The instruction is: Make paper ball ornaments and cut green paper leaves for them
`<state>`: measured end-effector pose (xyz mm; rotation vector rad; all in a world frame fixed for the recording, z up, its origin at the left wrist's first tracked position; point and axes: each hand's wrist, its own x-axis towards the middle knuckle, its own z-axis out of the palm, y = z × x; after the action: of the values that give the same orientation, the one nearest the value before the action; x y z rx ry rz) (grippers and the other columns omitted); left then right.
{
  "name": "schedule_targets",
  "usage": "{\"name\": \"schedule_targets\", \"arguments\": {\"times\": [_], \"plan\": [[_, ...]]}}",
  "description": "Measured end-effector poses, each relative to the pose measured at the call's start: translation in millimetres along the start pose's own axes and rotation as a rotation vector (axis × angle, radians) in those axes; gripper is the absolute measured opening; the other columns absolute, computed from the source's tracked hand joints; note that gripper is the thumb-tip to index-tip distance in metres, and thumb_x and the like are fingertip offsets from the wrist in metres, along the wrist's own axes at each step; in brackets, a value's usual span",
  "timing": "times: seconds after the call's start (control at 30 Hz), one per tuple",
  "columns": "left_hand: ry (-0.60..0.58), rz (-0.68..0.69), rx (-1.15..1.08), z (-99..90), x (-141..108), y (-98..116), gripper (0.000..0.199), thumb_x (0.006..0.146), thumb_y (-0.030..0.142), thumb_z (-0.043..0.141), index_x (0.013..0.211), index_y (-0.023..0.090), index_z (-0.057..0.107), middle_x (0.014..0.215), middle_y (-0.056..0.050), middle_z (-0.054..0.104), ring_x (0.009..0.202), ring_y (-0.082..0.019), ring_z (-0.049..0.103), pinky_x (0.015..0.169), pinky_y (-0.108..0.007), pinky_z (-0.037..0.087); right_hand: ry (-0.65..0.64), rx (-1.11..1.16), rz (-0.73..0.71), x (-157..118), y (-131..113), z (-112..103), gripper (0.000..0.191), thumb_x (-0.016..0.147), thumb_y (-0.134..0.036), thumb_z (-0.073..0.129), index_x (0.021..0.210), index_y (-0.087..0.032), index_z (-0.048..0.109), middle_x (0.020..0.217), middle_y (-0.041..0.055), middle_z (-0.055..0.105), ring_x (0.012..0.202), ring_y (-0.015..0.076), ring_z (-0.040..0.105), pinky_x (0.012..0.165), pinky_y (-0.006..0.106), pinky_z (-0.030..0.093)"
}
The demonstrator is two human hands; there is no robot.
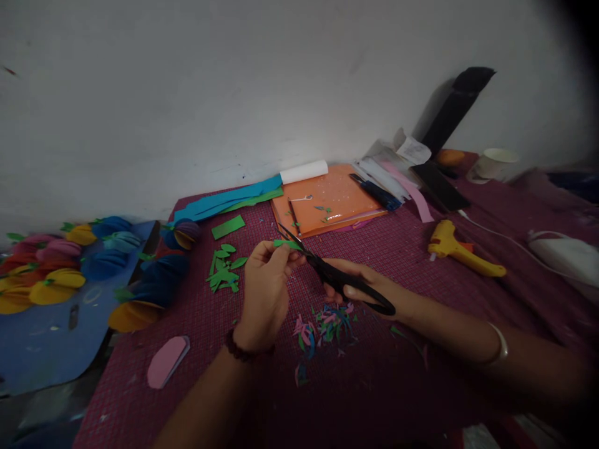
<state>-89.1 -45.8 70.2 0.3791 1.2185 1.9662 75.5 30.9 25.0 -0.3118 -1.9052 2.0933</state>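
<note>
My left hand [267, 290] is closed, pinching a small green paper piece [286, 244] between thumb and fingers. My right hand [358, 284] is closed around black scissors [334, 274], whose blades point up and left and are parted beside the green piece. Left of my left hand lies a pile of cut green pieces [223, 274], with a green rectangle [228, 227] above it. Below my hands is a heap of pink, blue and green scraps [332, 324].
A yellow glue gun [461, 251], dark power bank [440, 187] and white cup [492, 164] are at the right. Blue strips [224, 198], an orange folder [334, 199] and a cutter [377, 192] lie near the wall. Colourful paper balls [105, 265] stand left; pink paper [166, 362] lies lower left.
</note>
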Motion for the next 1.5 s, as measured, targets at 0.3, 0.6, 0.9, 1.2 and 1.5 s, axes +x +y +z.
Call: {"name": "schedule_targets", "arguments": {"times": [0.3, 0.6, 0.9, 1.2, 1.5], "plan": [[-0.013, -0.006, -0.002, -0.3, -0.7, 0.4, 0.019, 0.065, 0.014, 0.069, 0.062, 0.016, 0.050, 0.057, 0.004, 0.058, 0.056, -0.009, 0.059, 0.063, -0.024, 0.051, 0.054, -0.013, 0.041, -2.3, 1.1, 1.1, 0.062, 0.080, -0.055, 0.065, 0.126, -0.015, 0.052, 0.081, 0.0013, 0.054, 0.065, 0.0091, 0.051, 0.054, 0.021, 0.041], [-0.061, -0.017, -0.045, -2.5, -0.6, 0.2, 0.016, 0.069, 0.018, 0.071, 0.067, 0.014, 0.055, 0.061, 0.002, 0.061, 0.059, -0.010, 0.060, 0.062, -0.024, 0.052, 0.075, 0.028, 0.009, -3.9, 4.7, 1.3, 0.061, 0.081, -0.053, 0.065, 0.127, -0.016, 0.052, 0.079, 0.0004, 0.054, 0.061, 0.0078, 0.049, 0.049, 0.019, 0.039], [-0.061, -0.020, -0.049, -4.2, 0.5, -2.5, 0.015, 0.073, 0.016, 0.067, 0.068, 0.016, 0.053, 0.062, 0.001, 0.063, 0.060, -0.010, 0.061, 0.064, -0.024, 0.053, 0.096, 0.024, -0.023, -3.2, 5.6, 3.0, 0.047, 0.082, -0.052, 0.063, 0.110, -0.015, 0.058, 0.077, 0.0000, 0.052, 0.058, 0.0072, 0.046, 0.050, 0.020, 0.038], [-0.054, -0.016, -0.044, -5.3, 1.7, -3.2, 0.014, 0.072, 0.016, 0.068, 0.067, 0.016, 0.054, 0.063, 0.001, 0.062, 0.060, -0.010, 0.061, 0.064, -0.024, 0.053, 0.126, 0.054, -0.006, -4.1, 6.1, 4.0, 0.056, 0.080, -0.052, 0.066, 0.121, -0.015, 0.056, 0.071, -0.0021, 0.051, 0.054, 0.0061, 0.042, 0.048, 0.020, 0.035], [-0.046, -0.026, -0.053, -5.7, 2.7, -2.7, 0.015, 0.071, 0.016, 0.069, 0.068, 0.016, 0.054, 0.061, 0.002, 0.061, 0.059, -0.010, 0.061, 0.063, -0.025, 0.053, 0.131, 0.026, 0.012, -4.0, 2.6, 4.1, 0.051, 0.080, -0.050, 0.066, 0.117, -0.016, 0.059, 0.070, -0.0024, 0.051, 0.052, 0.0054, 0.041, 0.046, 0.019, 0.035]]}}
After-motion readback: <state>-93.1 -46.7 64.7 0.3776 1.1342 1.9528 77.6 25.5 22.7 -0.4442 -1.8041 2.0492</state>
